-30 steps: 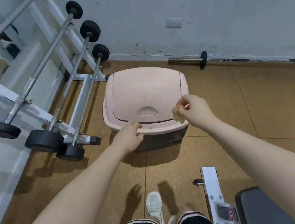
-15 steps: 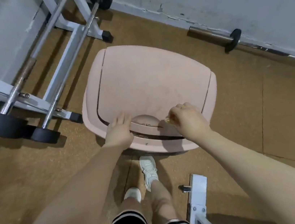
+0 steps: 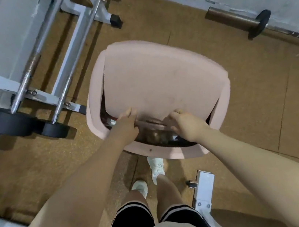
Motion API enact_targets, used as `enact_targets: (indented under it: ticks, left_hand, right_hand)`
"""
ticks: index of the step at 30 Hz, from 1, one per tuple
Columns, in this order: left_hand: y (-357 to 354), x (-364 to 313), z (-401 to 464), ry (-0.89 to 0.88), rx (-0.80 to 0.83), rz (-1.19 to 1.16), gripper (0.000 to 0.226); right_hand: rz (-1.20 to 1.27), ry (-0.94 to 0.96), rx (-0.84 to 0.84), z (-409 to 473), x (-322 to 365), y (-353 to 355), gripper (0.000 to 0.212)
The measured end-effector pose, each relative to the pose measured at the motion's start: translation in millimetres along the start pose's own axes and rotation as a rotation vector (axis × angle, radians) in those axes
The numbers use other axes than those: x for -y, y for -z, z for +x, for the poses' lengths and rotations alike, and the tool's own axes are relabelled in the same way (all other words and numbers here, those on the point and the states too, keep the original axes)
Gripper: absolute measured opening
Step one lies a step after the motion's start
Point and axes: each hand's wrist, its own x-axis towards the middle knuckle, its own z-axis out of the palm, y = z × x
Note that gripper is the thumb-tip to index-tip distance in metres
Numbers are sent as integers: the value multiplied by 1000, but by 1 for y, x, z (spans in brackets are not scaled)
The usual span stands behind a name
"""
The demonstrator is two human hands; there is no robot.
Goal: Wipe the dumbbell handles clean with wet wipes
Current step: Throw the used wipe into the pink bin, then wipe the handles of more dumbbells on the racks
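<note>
1. Over the pink bin (image 3: pixel 94 109), the left hand (image 3: pixel 125 128) grips the raised lid (image 3: pixel 159 81) at its front edge.
2. Right hand (image 3: pixel 187 125) reaches curled into the opening; whether it holds the wipe, hidden from view, I cannot tell.
3. Barbells (image 3: pixel 62 98) rest on the rack to the left, well apart from both hands.

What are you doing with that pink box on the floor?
It is a pink trash bin on the gym floor. The person's left hand is lifting the front edge of its lid, so a dark gap with rubbish shows. The right hand reaches over that gap; whether it holds a wipe cannot be seen. Barbells rest on a rack beside the bin.
</note>
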Motion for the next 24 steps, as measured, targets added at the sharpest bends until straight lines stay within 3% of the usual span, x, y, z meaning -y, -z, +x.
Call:
enact_targets:
  ticks: [4,7,12,18,24]
  left_hand:
    - [46,-25,-21,-32,14,44,63]
    - [70,-46,-39,-153,-32,187,61]
    - [108,-85,-46,-345,45,407,55]
    - [132,-135,-33,-658,99,628,53]
    - [93,-176,-61,-1001,293,932,62]
  right_hand:
    - [54,16,-90,-27,6,47,33]
    - [102,-20,-173,-57,9,72,29]
    - [-97,-116,-66,-93,11,88,33]
    - [72,-532,-274,-147,31,61,33]
    - [397,-1025,-493,-237,89,-27,24]
